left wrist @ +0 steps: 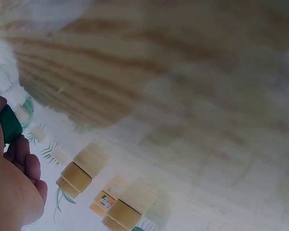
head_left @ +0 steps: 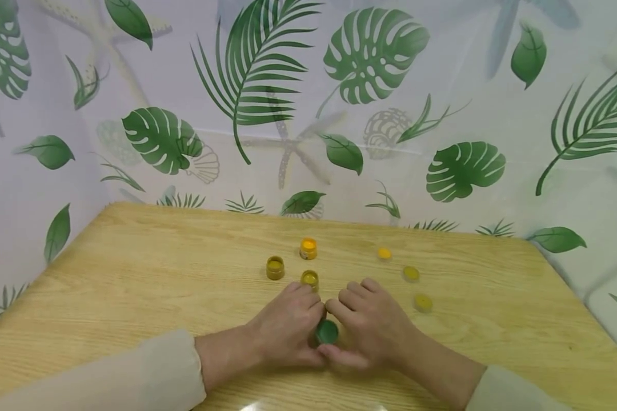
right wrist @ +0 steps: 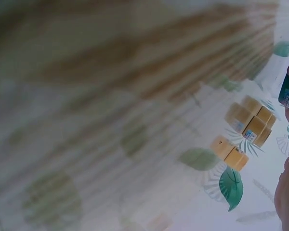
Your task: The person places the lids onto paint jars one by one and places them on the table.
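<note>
Together, the left hand (head_left: 289,324) and right hand (head_left: 374,325) grip a green jar (head_left: 327,332), fingers curled, with three jars (head_left: 275,268) nearer the bench (head_left: 185,262)'s far edge.

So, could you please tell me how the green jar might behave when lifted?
Small beside the left hand, the green jar is probably light. Its crisp edges suggest stiff walls; its round top hints it could roll if laid sideways.
</note>
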A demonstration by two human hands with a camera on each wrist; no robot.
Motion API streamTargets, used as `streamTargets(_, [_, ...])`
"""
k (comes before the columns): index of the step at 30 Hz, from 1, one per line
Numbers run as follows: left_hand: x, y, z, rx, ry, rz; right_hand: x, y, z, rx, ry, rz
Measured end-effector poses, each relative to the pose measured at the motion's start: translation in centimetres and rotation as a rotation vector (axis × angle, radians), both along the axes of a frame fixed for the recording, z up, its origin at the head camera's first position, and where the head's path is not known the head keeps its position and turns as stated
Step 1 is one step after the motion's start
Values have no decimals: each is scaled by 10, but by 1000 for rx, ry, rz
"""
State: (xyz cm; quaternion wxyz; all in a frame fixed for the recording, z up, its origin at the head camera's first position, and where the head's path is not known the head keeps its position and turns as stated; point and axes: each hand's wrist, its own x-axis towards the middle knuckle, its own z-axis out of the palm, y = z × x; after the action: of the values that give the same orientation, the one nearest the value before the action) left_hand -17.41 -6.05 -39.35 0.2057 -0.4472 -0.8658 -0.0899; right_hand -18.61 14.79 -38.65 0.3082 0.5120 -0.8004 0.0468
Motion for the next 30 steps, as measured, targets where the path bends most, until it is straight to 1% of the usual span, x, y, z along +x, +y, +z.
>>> streamTargets(3, [0, 1, 2, 19, -43, 10, 0, 0, 1, 17, 7, 17])
streamTargets(7, [-2, 0, 2, 48, -73, 10, 0, 0, 3, 26, 6, 39])
streamTargets(14, [-3, -1, 3, 66, -74, -15, 1, -2, 3, 26, -2, 49])
streamTargets(19, [-5, -1, 2, 90, -71, -35, 1, -3, 2, 26, -15, 35])
streamTargets(22, [-6, 0, 1, 85, -65, -38, 1, -3, 2, 28, -16, 26])
streamTargets(26, [-6, 0, -1, 59, -53, -34, 1, -5, 0, 20, 9, 31])
streamTargets(30, [-5, 0, -2, 47, -36, -26, 0, -6, -1, -11, 38, 32])
